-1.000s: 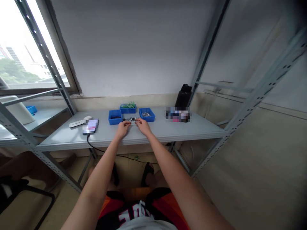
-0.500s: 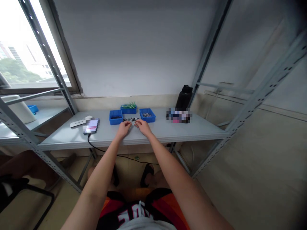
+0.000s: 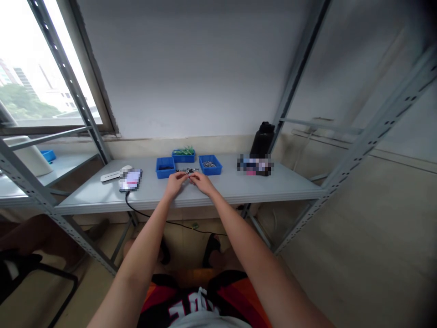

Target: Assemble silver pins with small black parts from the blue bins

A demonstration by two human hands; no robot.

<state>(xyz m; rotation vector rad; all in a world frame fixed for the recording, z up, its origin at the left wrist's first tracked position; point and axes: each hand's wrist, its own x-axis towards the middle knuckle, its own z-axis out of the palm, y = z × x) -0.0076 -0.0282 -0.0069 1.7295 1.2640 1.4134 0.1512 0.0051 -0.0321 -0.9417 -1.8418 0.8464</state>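
Note:
My left hand [image 3: 176, 183] and my right hand [image 3: 202, 182] meet fingertip to fingertip just above the table. Both are closed in a pinch, and what lies between the fingers is too small to name. Right behind them is a loose heap of small dark and silvery metal parts [image 3: 191, 170]. A blue bin [image 3: 165, 174] with dark pieces stands behind my left hand. To the right, another blue bin [image 3: 210, 171] holds many small silvery parts. The third blue bin [image 3: 183, 159], at the back, contains green strip-like pieces.
On the left of the grey table [image 3: 225, 191] lie a phone [image 3: 130, 180] with a black cable [image 3: 143, 213] and a white device [image 3: 111, 176]. A black bottle [image 3: 262, 140] and a blurred-out item [image 3: 255, 165] are at right. Metal shelf posts [image 3: 75, 233] flank the table.
My hands have come together; the small gap between the fingertips has closed. The bins and the heap of parts have stayed in place.

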